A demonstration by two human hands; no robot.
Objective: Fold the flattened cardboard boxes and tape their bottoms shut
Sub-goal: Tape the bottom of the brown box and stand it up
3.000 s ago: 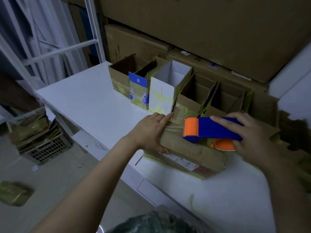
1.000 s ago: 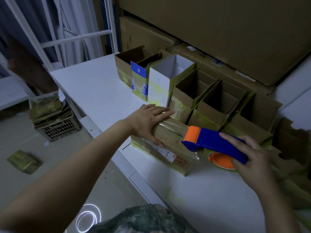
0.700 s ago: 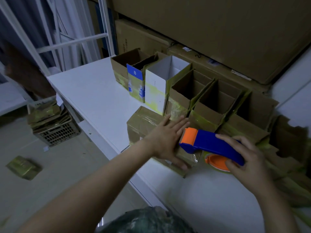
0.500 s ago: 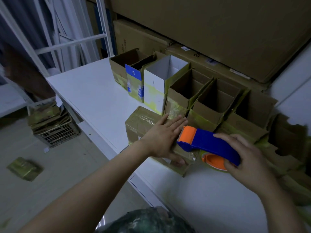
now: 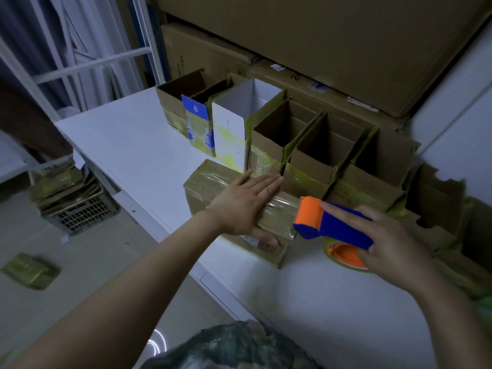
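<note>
A brown cardboard box (image 5: 210, 186) lies bottom-up on the white table (image 5: 127, 145), a strip of clear tape running along its seam. My left hand (image 5: 243, 206) lies flat on the taped seam with fingers straight and the thumb down the near side. My right hand (image 5: 383, 241) grips a blue and orange tape dispenser (image 5: 327, 222), its orange head at the box's right end.
Several folded open-topped boxes (image 5: 269, 139) stand in a row behind, against big cartons (image 5: 319, 43). More flattened cardboard (image 5: 439, 209) lies at the right. A crate of flattened boxes (image 5: 69, 198) and a loose folded piece (image 5: 29, 271) sit on the floor left.
My left hand slid from the box's left end to its right part and pressed the tape down. The dispenser reached the box's right end and stayed there.
</note>
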